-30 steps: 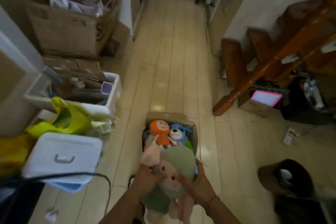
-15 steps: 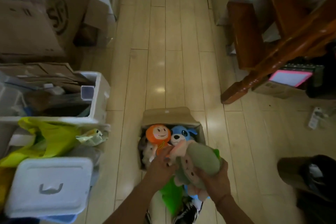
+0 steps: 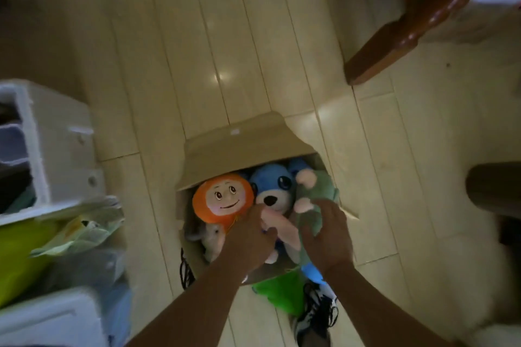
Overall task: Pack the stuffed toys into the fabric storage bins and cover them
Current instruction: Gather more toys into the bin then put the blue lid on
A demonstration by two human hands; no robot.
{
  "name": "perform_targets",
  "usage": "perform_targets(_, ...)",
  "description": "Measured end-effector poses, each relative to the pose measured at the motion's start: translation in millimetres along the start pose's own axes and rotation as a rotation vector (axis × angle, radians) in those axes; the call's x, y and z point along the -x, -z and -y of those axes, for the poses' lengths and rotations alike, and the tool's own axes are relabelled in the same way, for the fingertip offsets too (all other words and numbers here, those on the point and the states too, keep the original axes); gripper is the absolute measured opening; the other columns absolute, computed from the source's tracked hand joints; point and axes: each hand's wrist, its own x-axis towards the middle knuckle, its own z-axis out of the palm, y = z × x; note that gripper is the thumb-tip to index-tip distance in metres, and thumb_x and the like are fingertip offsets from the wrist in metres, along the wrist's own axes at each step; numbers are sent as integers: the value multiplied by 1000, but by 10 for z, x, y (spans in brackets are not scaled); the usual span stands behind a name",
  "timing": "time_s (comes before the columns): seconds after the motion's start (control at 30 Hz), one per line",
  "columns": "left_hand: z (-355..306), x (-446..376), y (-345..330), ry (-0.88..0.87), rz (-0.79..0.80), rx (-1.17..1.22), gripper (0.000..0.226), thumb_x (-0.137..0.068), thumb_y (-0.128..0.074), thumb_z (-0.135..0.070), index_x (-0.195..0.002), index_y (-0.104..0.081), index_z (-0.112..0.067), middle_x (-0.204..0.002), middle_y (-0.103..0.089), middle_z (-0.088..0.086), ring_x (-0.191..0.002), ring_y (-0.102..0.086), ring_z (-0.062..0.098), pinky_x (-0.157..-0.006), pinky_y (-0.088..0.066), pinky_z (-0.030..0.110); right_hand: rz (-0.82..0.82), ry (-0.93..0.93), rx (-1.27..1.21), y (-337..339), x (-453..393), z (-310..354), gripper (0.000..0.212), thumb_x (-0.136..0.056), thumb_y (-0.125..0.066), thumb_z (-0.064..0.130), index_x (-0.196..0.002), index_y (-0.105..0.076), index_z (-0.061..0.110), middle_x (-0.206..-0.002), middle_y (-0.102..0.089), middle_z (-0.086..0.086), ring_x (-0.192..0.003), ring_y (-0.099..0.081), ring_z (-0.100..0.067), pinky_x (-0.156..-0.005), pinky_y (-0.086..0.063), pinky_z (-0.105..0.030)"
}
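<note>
Pale wooden floorboards, glossy, with one bright glint near twelve o'clock. At nine o'clock, white plastic bin [image 3: 53, 149], cut off by the frame, contents dark and unreadable. At eight o'clock, crumpled yellow-green bag [image 3: 25, 256], blurred.

At centre, toward six o'clock, beige fabric storage bin [image 3: 194, 251], lid flap [image 3: 239, 149] folded back toward twelve o'clock. Packed inside, left to right: orange round-faced toy [image 3: 222, 197], blue dog toy [image 3: 272, 191], green toy with pink paws [image 3: 315, 197] against the three o'clock wall. More toys beneath, mostly hidden.

Left hand [image 3: 248, 245], fingers curled down among the toys just under the orange head; exact hold not visible. Right hand [image 3: 328, 242], fingers spread and bent over the green toy, pressing it down; thumb side hidden, so a true clasp cannot be confirmed.

Likely handling: light, soft, squashy plush, no risk of breakage, apt to spring back up. Best taken by the body or pushed flat-palmed into gaps, not pulled by limbs. Bin walls soft too, likely to bulge.

At five o'clock, bright green cloth [image 3: 282, 293] and a black-and-white shoe [image 3: 318, 315], partly hidden. At two o'clock, red-brown wooden furniture leg [image 3: 394, 42]. At three o'clock, dark blurred object [image 3: 493, 186], unidentifiable.
</note>
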Motion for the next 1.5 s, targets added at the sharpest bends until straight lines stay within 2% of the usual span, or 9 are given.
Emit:
perform_targets(0.17,244,-475,-236,-125,83,-272,69,-89,-53,-33,-149,-23,-15,-153,-30,8,-134,-39,26,-108,-39,37,154,-197,304,-738,-255,-81,89,-77,-35,79,-148,3,43,-160,10,-4,-146,3,-36,-107,-29,-60)
perform_targets(0.33,414,-892,-534,-232,10,-702,62,-95,-36,-37,-150,-22,-13,-157,-26,14,-146,-22,28,-119,-20,41,135,-196,458,-1406,-591,-303,73,-84,-35,64,-148,-22,32,-153,-20,-24,-135,-27,-53,-86,-43,-69)
perform_targets(0.53,542,-1010,-784,-179,129,-905,75,-95,-36,-43,-155,-4,-11,-161,-5,19,-149,1,36,-119,-4,50,179,-92,586,-1650,-806,-709,91,-89,-35,61,-137,36,31,-155,17,-26,-141,7,-52,-103,-23,-71)
perform_targets(0.7,672,-570,-454,-315,-298,-504,55,-77,-54,-39,-131,-54,-27,-144,-48,2,-136,-36,24,-103,-42,54,94,94,539,-1082,-593,-523,81,-82,-34,70,-150,-13,31,-156,-13,-23,-142,-15,-48,-105,-18,-71)
perform_targets(0.9,1128,-535,-212,-34,-239,-803,139,-40,-82,-66,-155,-14,-28,-163,-2,13,-148,-7,40,-94,-31,75,103,649,648,-960,-464,-543,65,-85,-41,58,-146,-25,42,-159,-15,-9,-142,-14,-45,-102,-16,-75)
perform_targets(1.1,1421,-805,-212,-55,-219,-903,141,-56,-80,-61,-145,27,-43,-156,34,12,-143,26,40,-106,-8,76,209,797,830,-1366,-501,-1028,77,-76,-59,56,-144,-27,43,-161,5,0,-145,2,-43,-101,-5,-78)
perform_targets(1.27,1205,-1112,-509,-62,-287,-867,88,-93,-53,-37,-149,15,-43,-145,50,14,-128,49,41,-105,1,77,300,697,857,-1377,-581,-802,76,-65,-70,58,-135,-42,46,-161,-4,-1,-145,-4,-45,-102,0,-78)
perform_targets(1.43,893,-938,-191,4,-15,-896,126,-71,-68,-63,-143,31,-38,-144,49,16,-129,45,45,-104,10,74,357,702,813,-1115,-524,-514,83,-57,-69,57,-135,-42,47,-158,-19,-8,-141,-12,-52,-98,-10,-79)
perform_targets(1.5,729,-850,111,-22,38,-728,119,-71,-67,-66,-150,18,-37,-158,29,9,-145,24,39,-112,-1,66,384,731,769,-991,-519,-501,80,-59,-58,52,-137,-39,46,-157,-22,-8,-139,-14,-53,-98,-15,-77)
